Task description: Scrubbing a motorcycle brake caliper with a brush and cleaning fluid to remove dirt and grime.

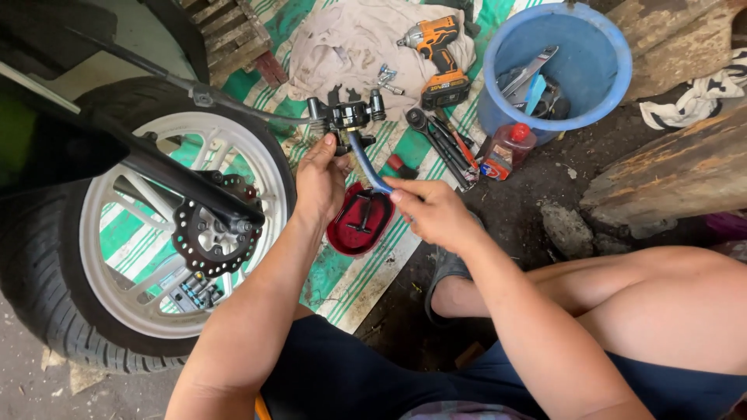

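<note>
My hands' left blocked by white wheel; ahead, drill and wrenches crowd; mat below open

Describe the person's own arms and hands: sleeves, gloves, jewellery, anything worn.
Both arms are bare from the frame edge down; no sleeves show. The left hand and right hand wear no gloves, and no rings, watch or wristband are visible. The forearms are broad and unmarked, with no tattoos or bandages showing. Dark blue shorts show below the arms.
</note>
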